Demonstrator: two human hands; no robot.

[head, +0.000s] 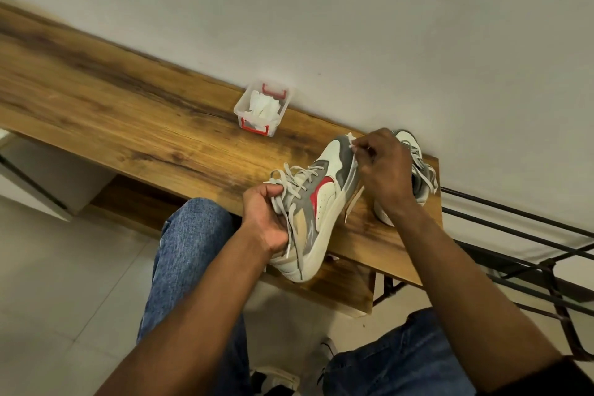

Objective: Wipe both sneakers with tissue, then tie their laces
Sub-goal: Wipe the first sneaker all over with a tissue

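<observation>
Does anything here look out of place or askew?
Yes. The sneaker held by the left hand lies tipped on its side, its toe overhanging the front edge of the wooden bench, laces loose. The right hand pinches a small tissue at its heel.

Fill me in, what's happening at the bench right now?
A person is cleaning a sneaker on a wooden bench. The left hand grips it at the laces while the right hand pinches a small piece of tissue against the heel end. The laces hang loose, untied. A second sneaker sits behind the right hand by the wall. A clear tub of tissues stands further along the bench.
</observation>
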